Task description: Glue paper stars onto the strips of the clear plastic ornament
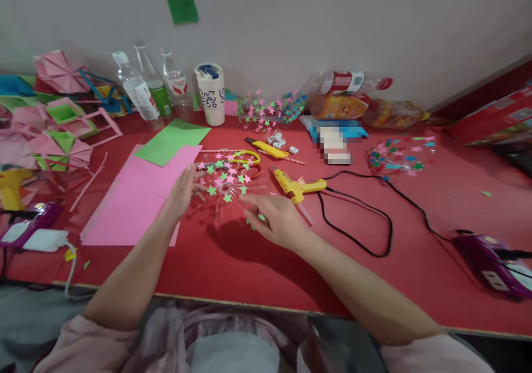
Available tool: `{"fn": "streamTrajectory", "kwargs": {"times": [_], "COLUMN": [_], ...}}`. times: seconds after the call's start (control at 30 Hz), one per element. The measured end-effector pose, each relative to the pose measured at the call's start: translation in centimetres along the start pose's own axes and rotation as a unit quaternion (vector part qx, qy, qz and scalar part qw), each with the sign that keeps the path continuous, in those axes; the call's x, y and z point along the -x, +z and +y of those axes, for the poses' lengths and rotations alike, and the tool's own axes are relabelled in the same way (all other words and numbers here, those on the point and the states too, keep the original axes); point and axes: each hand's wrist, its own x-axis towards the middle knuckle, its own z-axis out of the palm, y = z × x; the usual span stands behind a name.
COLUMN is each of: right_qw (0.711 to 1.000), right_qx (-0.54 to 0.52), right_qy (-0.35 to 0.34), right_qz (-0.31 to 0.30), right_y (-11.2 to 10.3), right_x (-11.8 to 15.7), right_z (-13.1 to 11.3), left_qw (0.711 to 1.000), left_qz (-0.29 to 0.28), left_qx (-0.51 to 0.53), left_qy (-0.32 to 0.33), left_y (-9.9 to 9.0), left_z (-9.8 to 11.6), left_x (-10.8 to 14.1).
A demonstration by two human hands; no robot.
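A clear plastic piece cut into strips (225, 187), with pink and green stars stuck on it, sits between my hands. A shadow lies on the red table below it. My left hand (185, 191) has its fingers curled on the piece's left edge. On the lower right side, my right hand (277, 218) grips the piece between thumb and fingers, with a few green stars showing by the fingertips. Just behind it lie scissors (251, 157) with yellow and orange handles, partly hidden. A yellow glue gun (300, 187) rests right of my right hand.
Pink paper sheets (124, 207) and a green sheet (174, 140) lie left. Behind are bottles (139, 93), a white tumbler (211, 96) and a yellow cutter (268, 148). The black cord (390, 229) runs right to a purple power strip (494, 267). Paper crafts (62, 140) crowd the far left.
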Motion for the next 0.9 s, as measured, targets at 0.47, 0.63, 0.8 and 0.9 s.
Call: {"fn": "streamTrajectory", "kwargs": {"times": [0.47, 0.63, 0.8, 0.9], "right_qw": [0.973, 0.969, 0.963, 0.967], "right_qx": [0.096, 0.148, 0.19, 0.198], "right_qy": [-0.108, -0.063, -0.058, -0.04], "right_qz": [-0.179, -0.189, -0.183, -0.157], "right_y": [1.8, 1.5, 1.1, 0.8], "right_x": [-0.4, -1.2, -2.2, -2.2], "right_z": [-1.1, 0.1, 1.7, 3.1], "left_qw": [0.988, 0.994, 0.996, 0.997], "left_qz": [0.012, -0.066, -0.059, -0.062], "left_qx": [-0.031, 0.018, 0.008, -0.009], "left_qy": [0.149, 0.081, 0.068, 0.054], "left_y": [-1.4, -0.5, -0.8, -1.2], "left_z": [0.9, 0.7, 0.9, 1.2], "left_x": [-1.3, -1.8, -1.1, -0.7]}}
